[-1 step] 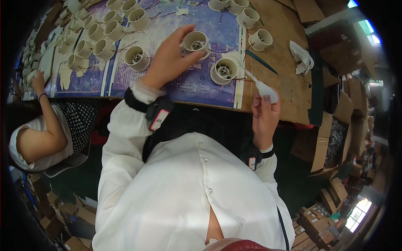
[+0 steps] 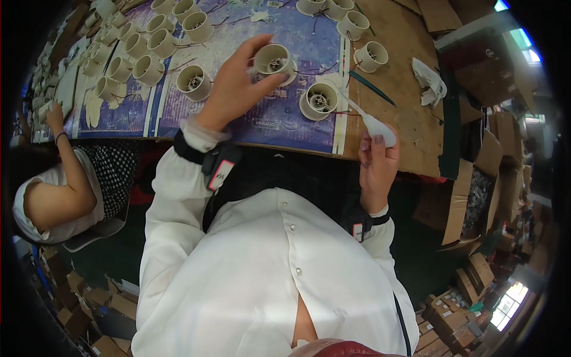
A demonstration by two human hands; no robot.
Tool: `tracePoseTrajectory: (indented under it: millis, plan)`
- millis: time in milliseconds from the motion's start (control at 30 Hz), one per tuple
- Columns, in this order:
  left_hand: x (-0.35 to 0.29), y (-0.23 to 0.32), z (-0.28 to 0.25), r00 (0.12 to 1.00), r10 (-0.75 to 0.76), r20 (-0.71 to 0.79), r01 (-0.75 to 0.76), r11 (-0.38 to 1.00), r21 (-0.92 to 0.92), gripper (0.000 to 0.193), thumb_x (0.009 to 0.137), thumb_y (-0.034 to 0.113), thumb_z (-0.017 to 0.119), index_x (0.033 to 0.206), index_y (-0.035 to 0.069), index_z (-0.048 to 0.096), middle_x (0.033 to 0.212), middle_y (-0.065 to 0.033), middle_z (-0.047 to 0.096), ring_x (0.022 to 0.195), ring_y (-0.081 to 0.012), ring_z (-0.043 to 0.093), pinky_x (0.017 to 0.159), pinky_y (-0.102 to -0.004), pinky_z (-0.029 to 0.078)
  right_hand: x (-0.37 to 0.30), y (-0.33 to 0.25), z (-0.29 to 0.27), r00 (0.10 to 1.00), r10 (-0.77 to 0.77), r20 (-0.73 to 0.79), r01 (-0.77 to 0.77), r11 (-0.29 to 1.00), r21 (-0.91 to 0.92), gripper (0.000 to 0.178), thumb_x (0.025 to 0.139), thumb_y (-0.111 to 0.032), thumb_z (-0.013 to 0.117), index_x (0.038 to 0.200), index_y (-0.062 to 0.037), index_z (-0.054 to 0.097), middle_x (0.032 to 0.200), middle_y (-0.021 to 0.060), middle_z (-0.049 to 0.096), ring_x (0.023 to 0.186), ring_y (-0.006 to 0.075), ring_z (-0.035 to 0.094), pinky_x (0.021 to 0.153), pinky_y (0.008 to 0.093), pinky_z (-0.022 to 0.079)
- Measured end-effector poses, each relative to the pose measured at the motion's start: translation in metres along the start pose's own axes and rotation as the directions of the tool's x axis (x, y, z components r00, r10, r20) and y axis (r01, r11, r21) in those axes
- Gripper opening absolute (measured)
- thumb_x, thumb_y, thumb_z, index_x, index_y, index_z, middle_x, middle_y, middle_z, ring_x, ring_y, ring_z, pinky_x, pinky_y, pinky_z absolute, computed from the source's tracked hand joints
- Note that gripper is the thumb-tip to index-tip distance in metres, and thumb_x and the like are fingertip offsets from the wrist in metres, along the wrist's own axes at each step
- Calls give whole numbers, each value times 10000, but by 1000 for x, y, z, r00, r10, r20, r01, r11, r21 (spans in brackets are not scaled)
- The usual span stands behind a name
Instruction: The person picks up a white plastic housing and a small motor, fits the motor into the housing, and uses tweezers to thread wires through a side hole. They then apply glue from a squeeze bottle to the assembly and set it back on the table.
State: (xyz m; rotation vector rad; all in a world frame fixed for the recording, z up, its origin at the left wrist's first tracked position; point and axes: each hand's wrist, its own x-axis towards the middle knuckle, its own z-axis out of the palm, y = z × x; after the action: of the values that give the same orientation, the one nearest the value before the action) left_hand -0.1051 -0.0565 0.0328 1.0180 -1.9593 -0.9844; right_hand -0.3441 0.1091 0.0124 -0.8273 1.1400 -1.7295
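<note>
My left hand (image 2: 241, 83) grips a cream cup-shaped housing (image 2: 275, 58) between thumb and fingers, over the blue table covering. Metal parts show inside the cup, and thin reddish wires come out on its right side. Closed at the table's front edge, my right hand (image 2: 379, 156) holds a small white squeeze bottle (image 2: 377, 129) with a long thin nozzle. That nozzle points up and left, toward another cup-shaped housing (image 2: 319, 102) standing between my hands. A further housing (image 2: 194, 83) stands left of my left wrist.
Several similar housings (image 2: 148, 70) with wires cover the left of the table. A dark green strip-like tool (image 2: 372, 88) and a crumpled white cloth (image 2: 429, 81) lie at right. Another person (image 2: 65, 184) sits at left. An open cardboard box (image 2: 470, 199) stands right of the table.
My left hand and the cup-shaped housing in it have shifted slightly left and up. My right hand with the bottle has hardly moved.
</note>
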Motion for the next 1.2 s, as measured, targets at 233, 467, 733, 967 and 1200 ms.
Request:
tracePoseTrajectory:
  millis: [233,467,733,967,1200]
  plan:
    - [-36,1,-14,997,-20,-71,-18,867,-497,712,827,86,763,1415,29,366,1320,-110,511,1228,-184,509,1068,-325,401,1,1,21,991,-115,67,127,963,-236,253,962,-119,625,1180,-27,539,1022,69,627,803,71,546,634,187,414]
    - [-47,3,-21,997,-12,-73,-26,869,-494,694,850,16,705,1438,27,336,1345,-145,522,1259,-227,499,1080,-360,384,0,3,30,986,-90,140,127,949,-287,282,919,-54,677,1166,-13,546,1116,61,617,947,102,572,818,235,479]
    - [-50,-4,-23,997,-33,-76,-11,853,-522,749,821,98,777,1426,26,340,1328,-126,503,1230,-201,514,1062,-340,409,1,4,32,977,-120,174,176,919,-353,286,918,-61,682,1166,-15,549,1131,65,608,955,103,570,820,232,475]
    - [-50,-5,-23,997,-33,-64,-6,851,-525,754,818,100,780,1426,26,341,1332,-128,502,1229,-201,517,1059,-341,414,2,7,28,974,-133,182,195,902,-386,291,910,-51,688,1166,-16,554,1127,68,613,964,110,582,823,234,480]
    - [-50,-6,-20,996,-23,-80,-19,870,-492,767,807,118,794,1425,31,346,1326,-129,509,1219,-203,525,1050,-341,419,2,7,27,965,-167,200,241,867,-437,288,906,-40,681,1163,-16,554,1117,81,631,936,119,593,818,246,490]
